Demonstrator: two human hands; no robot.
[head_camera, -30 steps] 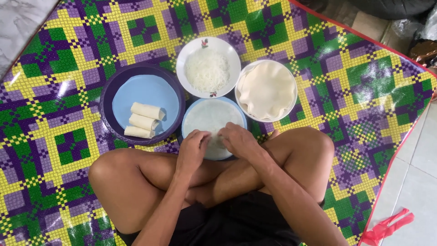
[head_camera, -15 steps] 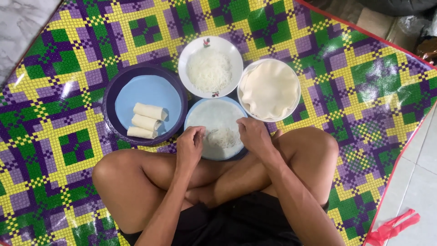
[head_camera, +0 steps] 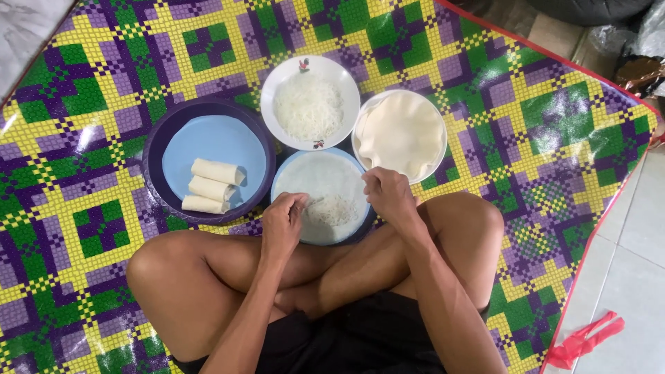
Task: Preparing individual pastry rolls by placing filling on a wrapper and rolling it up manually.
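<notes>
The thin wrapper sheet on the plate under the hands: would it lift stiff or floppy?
Probably floppy: the wrapper sheet lies flat and translucent on its plate. Likely light and tearable, given its thinness. The filling on it looks loose and may scatter. The left hand and right hand touch it.

Glossy woven-pattern plastic mat (head_camera: 104,228), yellow, purple and green checks, red-edged; pale grey floor tiles (head_camera: 623,256) right; daylight.

Glossy plastic woven mat (head_camera: 485,104); smooth translucent wrapper (head_camera: 325,183); matt rolls (head_camera: 211,187).
</notes>
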